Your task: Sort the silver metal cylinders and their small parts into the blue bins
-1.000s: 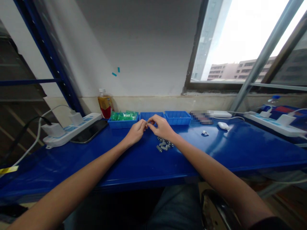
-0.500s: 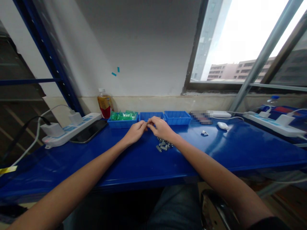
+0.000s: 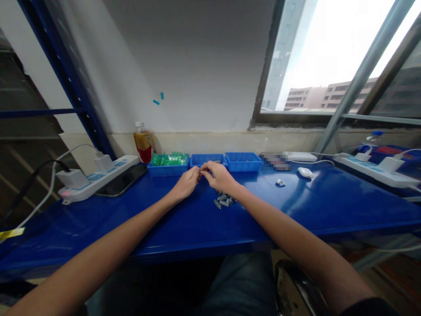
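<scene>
My left hand (image 3: 187, 182) and my right hand (image 3: 218, 175) meet fingertip to fingertip above the blue table (image 3: 184, 219), both pinched on a tiny part too small to name. Just below my right wrist lies a small heap of several grey metal cylinders (image 3: 223, 200). Behind the hands stand three blue trays in a row: the left tray (image 3: 168, 168) holds green packets, the middle tray (image 3: 208, 158) and the right tray (image 3: 242, 161) show no contents from here.
A drink bottle (image 3: 144, 146) stands at the wall. A white power strip (image 3: 95, 177) with chargers and a dark phone (image 3: 121, 183) lie at left. A white mouse-like object (image 3: 305, 172), a small white piece (image 3: 280, 182) and another power strip (image 3: 375, 171) lie at right.
Both hands have stayed together at the same spot, shifting only slightly; the fingers keep working the small part.
</scene>
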{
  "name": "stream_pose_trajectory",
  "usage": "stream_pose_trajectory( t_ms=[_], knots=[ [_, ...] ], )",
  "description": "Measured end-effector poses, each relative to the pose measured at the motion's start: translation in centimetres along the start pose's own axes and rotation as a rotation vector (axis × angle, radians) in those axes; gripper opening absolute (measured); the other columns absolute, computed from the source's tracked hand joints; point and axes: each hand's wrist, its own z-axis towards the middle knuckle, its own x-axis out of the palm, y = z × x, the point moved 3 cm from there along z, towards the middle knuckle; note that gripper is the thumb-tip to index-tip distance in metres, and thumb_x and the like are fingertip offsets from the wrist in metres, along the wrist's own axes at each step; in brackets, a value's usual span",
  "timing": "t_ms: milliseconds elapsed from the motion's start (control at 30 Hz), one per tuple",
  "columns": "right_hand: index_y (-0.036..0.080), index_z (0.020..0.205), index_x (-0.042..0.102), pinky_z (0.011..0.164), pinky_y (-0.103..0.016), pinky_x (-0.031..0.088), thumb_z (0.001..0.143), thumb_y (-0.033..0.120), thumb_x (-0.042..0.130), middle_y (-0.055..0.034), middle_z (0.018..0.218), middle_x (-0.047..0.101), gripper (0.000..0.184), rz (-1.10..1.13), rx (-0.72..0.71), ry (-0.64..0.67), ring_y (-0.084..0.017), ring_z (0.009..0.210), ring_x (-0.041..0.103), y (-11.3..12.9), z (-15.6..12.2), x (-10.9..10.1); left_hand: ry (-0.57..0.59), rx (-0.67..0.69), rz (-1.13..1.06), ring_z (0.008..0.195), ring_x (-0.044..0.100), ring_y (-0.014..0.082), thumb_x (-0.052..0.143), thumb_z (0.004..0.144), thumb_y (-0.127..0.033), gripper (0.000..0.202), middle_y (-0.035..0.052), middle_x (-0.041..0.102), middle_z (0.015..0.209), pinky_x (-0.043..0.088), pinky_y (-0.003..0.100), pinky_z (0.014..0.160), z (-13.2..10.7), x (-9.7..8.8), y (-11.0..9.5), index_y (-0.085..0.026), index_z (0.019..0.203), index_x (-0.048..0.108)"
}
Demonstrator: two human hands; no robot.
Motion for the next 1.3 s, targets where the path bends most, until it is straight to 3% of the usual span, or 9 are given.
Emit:
stream_pose_trajectory(
  t_ms=[167, 267, 400, 533, 633, 767, 933, 1067, 1300],
  knots=[
    [0.017, 0.086, 0.059, 0.073, -0.027, 0.044, 0.085, 0.013, 0.049, -0.0045, 0.083, 0.065, 0.011, 0.035, 0.039, -0.047, -0.015, 0.076, 0.058, 0.7, 0.3, -0.7, -0.026, 0.054, -0.064, 0.062, 0.046, 0.0143, 0.030, 0.092, -0.049, 0.040, -0.0007, 0.046, 0.063, 0.041, 0.026, 0.061, 0.1, -0.2, -0.5, -0.019, 0.070, 0.044],
    [0.017, 0.087, 0.061, 0.072, -0.026, 0.043, 0.087, 0.016, 0.048, -0.0048, 0.084, 0.066, 0.013, 0.033, 0.067, -0.073, -0.014, 0.076, 0.059, 0.2, 0.7, -1.7, -0.022, 0.069, -0.104, 0.064, 0.050, 0.0147, 0.028, 0.094, -0.048, 0.040, 0.0000, 0.050, 0.066, 0.043, 0.027, 0.064, 0.0, -0.1, -0.6, -0.017, 0.082, 0.051],
    [0.015, 0.088, 0.062, 0.074, -0.027, 0.042, 0.091, 0.021, 0.044, -0.0076, 0.084, 0.067, 0.019, -0.169, 0.188, -0.160, -0.017, 0.079, 0.060, -2.8, 0.6, -4.3, 0.156, 0.222, 0.144, 0.080, 0.055, 0.0182, 0.037, 0.093, -0.037, 0.031, 0.0047, 0.060, 0.084, 0.043, 0.031, 0.076, -0.9, 0.8, -1.6, -0.017, 0.105, 0.057],
    [0.014, 0.082, 0.064, 0.078, -0.033, 0.039, 0.093, 0.024, 0.038, -0.0150, 0.088, 0.067, 0.031, -0.615, 0.492, -0.212, -0.023, 0.086, 0.059, -6.8, -0.8, -7.3, 0.366, 0.455, 0.381, 0.096, 0.052, 0.0211, 0.044, 0.092, -0.026, 0.031, 0.0083, 0.060, 0.103, 0.040, 0.034, 0.088, -2.2, 2.2, -3.1, -0.022, 0.120, 0.056],
    [0.012, 0.083, 0.067, 0.080, -0.039, 0.037, 0.092, 0.027, 0.041, -0.0197, 0.091, 0.067, 0.031, -0.783, 0.662, -0.154, -0.028, 0.092, 0.057, -8.9, -2.0, -8.4, 0.422, 0.505, 0.454, 0.098, 0.051, 0.0210, 0.043, 0.092, -0.025, 0.028, 0.0092, 0.058, 0.106, 0.041, 0.032, 0.087, -2.6, 2.7, -3.5, -0.021, 0.116, 0.058],
    [0.011, 0.090, 0.068, 0.082, -0.043, 0.037, 0.090, 0.029, 0.046, -0.0200, 0.094, 0.067, 0.029, -0.811, 0.747, -0.087, -0.031, 0.098, 0.055, -9.9, -2.6, -8.3, 0.405, 0.483, 0.489, 0.095, 0.052, 0.0202, 0.046, 0.091, -0.026, 0.017, 0.0076, 0.058, 0.099, 0.042, 0.031, 0.084, -2.4, 2.5, -3.3, -0.019, 0.099, 0.060],
    [0.015, 0.097, 0.065, 0.083, -0.037, 0.038, 0.089, 0.031, 0.047, -0.0128, 0.102, 0.066, 0.025, -0.733, 0.686, -0.099, -0.028, 0.103, 0.053, -8.6, -1.8, -7.5, 0.366, 0.447, 0.522, 0.093, 0.052, 0.0195, 0.050, 0.090, -0.026, 0.011, 0.0065, 0.057, 0.097, 0.043, 0.030, 0.082, -2.0, 2.3, -2.7, -0.018, 0.093, 0.057],
    [0.016, 0.096, 0.064, 0.083, -0.032, 0.039, 0.090, 0.030, 0.045, -0.0098, 0.099, 0.067, 0.024, -0.606, 0.541, -0.075, -0.023, 0.097, 0.056, -6.0, -0.7, -6.1, 0.356, 0.437, 0.535, 0.091, 0.053, 0.0186, 0.048, 0.090, -0.026, 0.011, 0.0057, 0.057, 0.095, 0.043, 0.029, 0.082, -2.1, 2.3, -2.5, -0.018, 0.090, 0.057],
    [0.016, 0.093, 0.064, 0.080, -0.027, 0.039, 0.090, 0.026, 0.045, -0.0075, 0.094, 0.068, 0.021, -0.429, 0.292, 0.061, -0.018, 0.089, 0.059, -1.7, 0.2, -3.0, 0.336, 0.362, 0.544, 0.092, 0.056, 0.0194, 0.049, 0.090, -0.027, 0.022, 0.0064, 0.058, 0.097, 0.045, 0.030, 0.083, -1.8, 2.3, -1.5, -0.020, 0.110, 0.056]
  ],
)
